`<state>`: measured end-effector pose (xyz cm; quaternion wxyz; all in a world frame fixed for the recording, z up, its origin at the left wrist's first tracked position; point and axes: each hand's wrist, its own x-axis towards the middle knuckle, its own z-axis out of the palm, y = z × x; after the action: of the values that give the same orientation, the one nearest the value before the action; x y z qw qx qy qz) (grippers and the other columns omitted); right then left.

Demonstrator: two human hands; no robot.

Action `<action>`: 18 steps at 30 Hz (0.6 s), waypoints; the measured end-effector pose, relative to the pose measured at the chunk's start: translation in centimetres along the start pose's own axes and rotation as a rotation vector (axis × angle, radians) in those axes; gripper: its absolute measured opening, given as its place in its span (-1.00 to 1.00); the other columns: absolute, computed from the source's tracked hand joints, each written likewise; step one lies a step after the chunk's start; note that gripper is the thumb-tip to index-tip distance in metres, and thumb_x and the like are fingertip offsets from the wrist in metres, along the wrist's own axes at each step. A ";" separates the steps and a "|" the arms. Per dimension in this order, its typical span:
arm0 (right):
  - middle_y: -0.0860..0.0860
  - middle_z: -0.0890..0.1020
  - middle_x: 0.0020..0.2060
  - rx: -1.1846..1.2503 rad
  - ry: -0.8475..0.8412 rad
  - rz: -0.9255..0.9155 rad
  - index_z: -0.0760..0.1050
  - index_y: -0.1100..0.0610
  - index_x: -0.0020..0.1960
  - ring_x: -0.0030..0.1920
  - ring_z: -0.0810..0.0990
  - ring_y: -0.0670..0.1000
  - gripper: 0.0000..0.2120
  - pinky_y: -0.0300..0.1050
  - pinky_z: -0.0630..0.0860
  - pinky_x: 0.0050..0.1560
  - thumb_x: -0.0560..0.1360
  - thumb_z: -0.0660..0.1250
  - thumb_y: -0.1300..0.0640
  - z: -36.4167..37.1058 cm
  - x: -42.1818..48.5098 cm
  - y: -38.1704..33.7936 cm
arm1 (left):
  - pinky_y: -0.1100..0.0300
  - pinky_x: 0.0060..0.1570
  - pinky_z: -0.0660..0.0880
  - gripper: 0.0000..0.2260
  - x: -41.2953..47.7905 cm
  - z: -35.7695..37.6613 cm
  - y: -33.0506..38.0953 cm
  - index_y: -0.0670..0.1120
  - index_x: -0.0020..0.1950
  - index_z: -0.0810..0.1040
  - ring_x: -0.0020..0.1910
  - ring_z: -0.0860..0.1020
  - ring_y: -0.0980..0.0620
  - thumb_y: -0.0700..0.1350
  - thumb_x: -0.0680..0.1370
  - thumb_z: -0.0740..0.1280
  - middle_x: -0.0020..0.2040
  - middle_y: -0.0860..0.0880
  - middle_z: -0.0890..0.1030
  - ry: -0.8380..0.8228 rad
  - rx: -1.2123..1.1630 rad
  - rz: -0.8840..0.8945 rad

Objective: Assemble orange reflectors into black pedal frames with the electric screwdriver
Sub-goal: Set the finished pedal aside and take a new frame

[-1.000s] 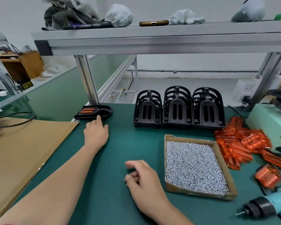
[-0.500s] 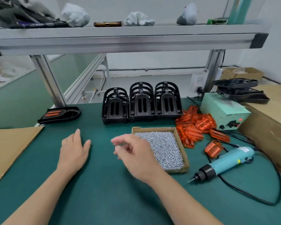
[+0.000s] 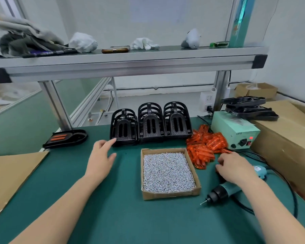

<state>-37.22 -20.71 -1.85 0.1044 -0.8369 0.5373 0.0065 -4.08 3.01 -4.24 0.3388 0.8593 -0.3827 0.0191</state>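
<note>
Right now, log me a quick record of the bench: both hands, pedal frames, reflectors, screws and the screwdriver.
left hand: open, fingers extended toward leftmost of the pedal frame stacks; contact unclear
right hand: fingers curled by the reflectors; grip unclear
pedal frame stacks: three, in a row behind the screw box
electric screwdriver: lying right of the screw box, partly hidden by right hand

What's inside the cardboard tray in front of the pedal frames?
Small silver screws fill the cardboard tray nearly to its rim. They cover its bottom, so anything beneath them cannot be seen.
</note>
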 end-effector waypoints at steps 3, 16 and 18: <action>0.08 0.48 0.28 -0.001 0.012 -0.023 0.51 -0.02 0.33 0.26 0.51 0.15 -0.66 0.00 0.48 0.25 0.60 0.25 -0.10 0.3 0.0 0.5 | 0.13 0.24 0.32 -0.41 3.7 0.3 1.6 0.03 0.58 0.21 0.30 0.42 -0.13 -0.04 0.58 0.35 0.41 -0.17 0.29 0.042 -0.206 -0.161; 0.04 0.50 0.27 -0.010 0.041 -0.053 0.48 -0.08 0.30 0.27 0.44 0.14 -0.69 -0.05 0.38 0.28 0.61 0.21 -0.15 0.6 0.7 0.8 | -0.16 0.34 0.43 -0.75 12.3 1.4 -0.8 -0.08 0.28 0.53 0.21 0.58 -0.18 -0.18 0.61 0.28 0.18 -0.15 0.64 -0.251 -0.720 -0.600; 0.05 0.50 0.27 -0.013 0.037 -0.057 0.48 -0.07 0.29 0.27 0.45 0.15 -0.70 -0.05 0.38 0.29 0.62 0.21 -0.15 0.4 0.8 0.8 | -0.11 0.33 0.44 -0.76 12.4 1.3 -1.3 -0.05 0.28 0.52 0.22 0.57 -0.15 -0.17 0.62 0.27 0.20 -0.12 0.63 -0.257 -0.722 -0.590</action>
<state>-37.54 -21.72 -2.46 0.0893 -0.8524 0.5152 -0.0084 5.26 -5.16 -2.37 0.5564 0.7541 -0.1435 -0.3180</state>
